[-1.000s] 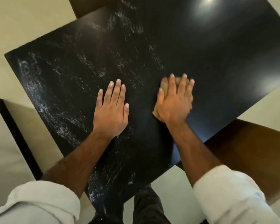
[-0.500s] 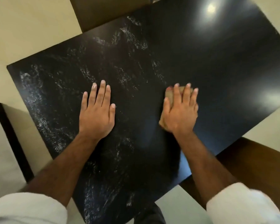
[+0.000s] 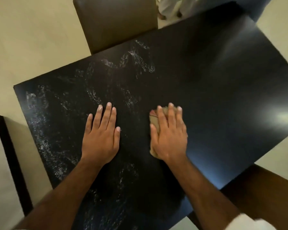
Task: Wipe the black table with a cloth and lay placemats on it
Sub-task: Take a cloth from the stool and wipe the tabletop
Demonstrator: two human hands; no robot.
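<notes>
Left hand flat on black table, right hand flat atop cloth, grips unclenched, well inside edges

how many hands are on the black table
2. The left hand lies flat on the glossy black table; the right hand presses a folded tan cloth beside it.

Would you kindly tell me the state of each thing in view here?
table: smeared white on the left, glossy on the right.
cloth: lying on the table under the right hand.
right hand: fingers straight, pressing the cloth.
left hand: flat on the table, holding nothing.
chair: standing at the table's far edge.
</notes>
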